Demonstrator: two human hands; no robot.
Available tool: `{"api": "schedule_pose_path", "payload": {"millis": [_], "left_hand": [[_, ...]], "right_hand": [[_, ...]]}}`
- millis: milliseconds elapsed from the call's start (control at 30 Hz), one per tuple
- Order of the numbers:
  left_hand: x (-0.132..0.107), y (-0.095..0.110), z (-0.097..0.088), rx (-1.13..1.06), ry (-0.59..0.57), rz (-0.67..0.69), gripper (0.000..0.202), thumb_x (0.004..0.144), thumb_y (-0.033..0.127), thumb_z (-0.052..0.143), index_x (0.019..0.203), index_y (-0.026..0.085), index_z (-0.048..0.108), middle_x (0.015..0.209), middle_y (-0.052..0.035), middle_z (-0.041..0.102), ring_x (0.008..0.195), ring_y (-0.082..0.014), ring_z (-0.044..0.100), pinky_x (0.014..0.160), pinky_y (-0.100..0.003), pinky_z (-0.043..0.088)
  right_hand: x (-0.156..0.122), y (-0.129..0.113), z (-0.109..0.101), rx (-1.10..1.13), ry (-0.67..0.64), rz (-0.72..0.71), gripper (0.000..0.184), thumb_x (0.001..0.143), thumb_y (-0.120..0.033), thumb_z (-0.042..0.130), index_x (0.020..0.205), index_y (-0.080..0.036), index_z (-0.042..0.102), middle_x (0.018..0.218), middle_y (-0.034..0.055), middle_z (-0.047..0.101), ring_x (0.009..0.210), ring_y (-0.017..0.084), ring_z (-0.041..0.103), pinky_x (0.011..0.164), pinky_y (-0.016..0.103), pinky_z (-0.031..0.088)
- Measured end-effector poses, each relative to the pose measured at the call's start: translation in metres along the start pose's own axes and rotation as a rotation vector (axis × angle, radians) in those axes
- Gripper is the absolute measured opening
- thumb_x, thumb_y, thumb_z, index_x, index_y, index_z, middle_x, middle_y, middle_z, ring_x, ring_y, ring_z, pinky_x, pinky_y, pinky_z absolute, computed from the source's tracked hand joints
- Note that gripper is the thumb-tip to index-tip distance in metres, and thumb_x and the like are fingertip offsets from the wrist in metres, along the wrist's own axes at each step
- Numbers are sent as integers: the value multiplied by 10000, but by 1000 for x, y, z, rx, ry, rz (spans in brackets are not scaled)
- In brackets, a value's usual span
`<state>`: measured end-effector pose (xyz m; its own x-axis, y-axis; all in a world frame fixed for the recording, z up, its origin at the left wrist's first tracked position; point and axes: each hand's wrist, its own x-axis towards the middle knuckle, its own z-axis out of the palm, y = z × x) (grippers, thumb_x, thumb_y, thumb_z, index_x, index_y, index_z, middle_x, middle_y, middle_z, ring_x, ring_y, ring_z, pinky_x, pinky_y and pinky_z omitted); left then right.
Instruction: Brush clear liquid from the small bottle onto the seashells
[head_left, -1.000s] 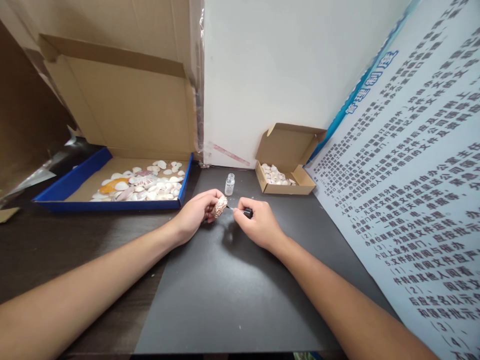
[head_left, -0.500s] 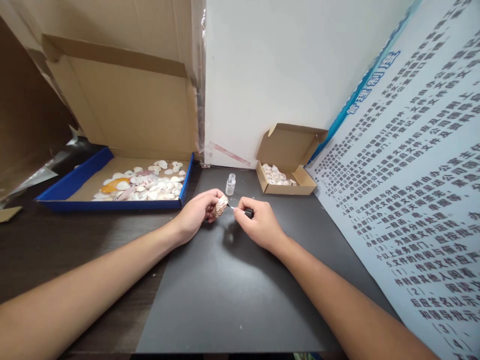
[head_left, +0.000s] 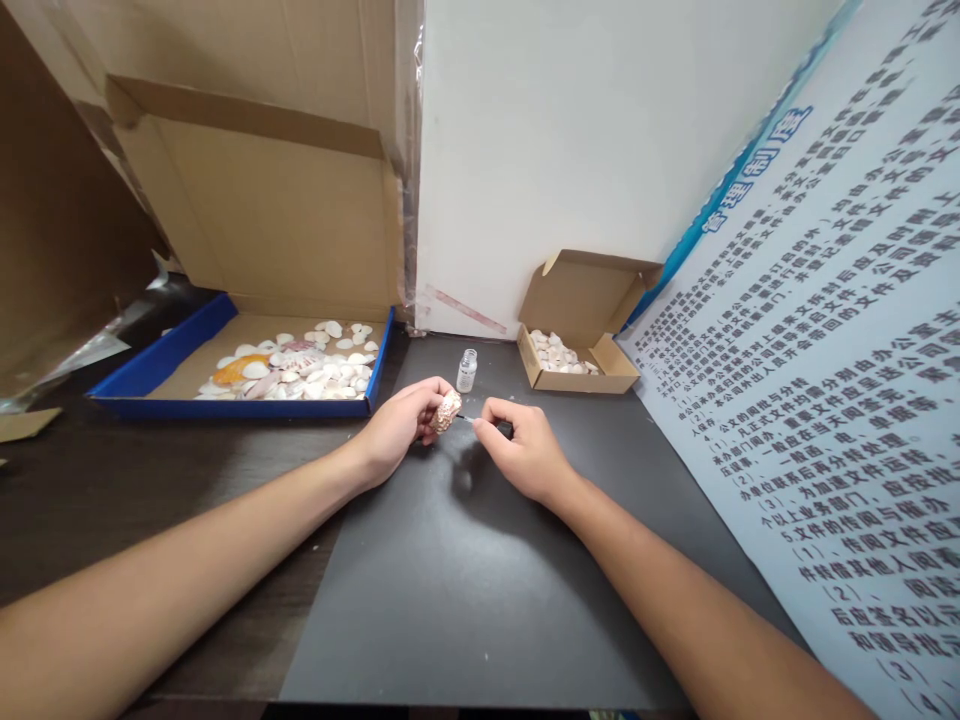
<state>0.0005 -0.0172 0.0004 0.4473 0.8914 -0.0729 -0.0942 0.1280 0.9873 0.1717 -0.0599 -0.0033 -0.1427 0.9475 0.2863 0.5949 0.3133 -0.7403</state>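
A rough, pale-brown seashell (head_left: pixel 446 411) is gripped in the fingers of my left hand (head_left: pixel 401 430), held above the grey mat. My right hand (head_left: pixel 521 447) is closed around a small brush (head_left: pixel 466 419) with a dark cap; its thin stem points left and its tip meets the shell's right side. Most of the cap is hidden by my fingers. Just behind the shell stands an uncapped little glass bottle (head_left: pixel 466 372) with a printed label.
A blue-edged cardboard box (head_left: pixel 247 408) of loose shells (head_left: pixel 322 375) lies open at the left. At the back right is a smaller open carton (head_left: pixel 585 382) holding white shells (head_left: pixel 559 352). A printed board (head_left: pixel 825 400) leans along the right side.
The view has shifted slightly, moving the boxes and bottle a little rightward in the picture. The shell is turned somewhat in my left hand, and the brush cap is more hidden by my right fingers.
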Motion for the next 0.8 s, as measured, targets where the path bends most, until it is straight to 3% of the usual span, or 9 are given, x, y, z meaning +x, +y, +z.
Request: {"api": "schedule_pose_path", "payload": {"millis": [167, 367, 533, 800], "left_hand": [[1, 0, 0, -16, 2, -7, 32, 730, 182, 473, 729, 169, 502, 595, 14, 407, 527, -104, 352, 471, -213, 294], [0, 0, 0, -12, 2, 2, 27, 727, 186, 478, 723, 171, 500, 598, 16, 413, 526, -103, 353, 470, -212, 289], [0, 1, 0, -15, -2, -3, 33, 730, 188, 478, 727, 172, 506, 596, 16, 414, 524, -104, 355, 472, -215, 290], [-1, 2, 1, -18, 3, 3, 33, 724, 189, 485, 713, 172, 512, 599, 13, 421, 524, -108, 358, 473, -219, 290]], "right_hand": [[-1, -2, -1, 77, 23, -70, 263, 872, -297, 499, 639, -189, 439, 601, -40, 430, 593, 107, 393, 587, 236, 308], [0, 0, 0, -2, 33, 14, 258, 836, -254, 508, 603, -185, 421, 581, -42, 421, 581, 105, 394, 584, 242, 297], [-1, -1, 0, 57, 31, -35, 272, 852, -281, 501, 612, -190, 411, 587, -43, 407, 587, 107, 386, 588, 239, 305], [0, -1, 0, -5, -6, 16, 260, 853, -270, 499, 617, -190, 425, 595, -40, 433, 591, 110, 402, 597, 239, 313]]}}
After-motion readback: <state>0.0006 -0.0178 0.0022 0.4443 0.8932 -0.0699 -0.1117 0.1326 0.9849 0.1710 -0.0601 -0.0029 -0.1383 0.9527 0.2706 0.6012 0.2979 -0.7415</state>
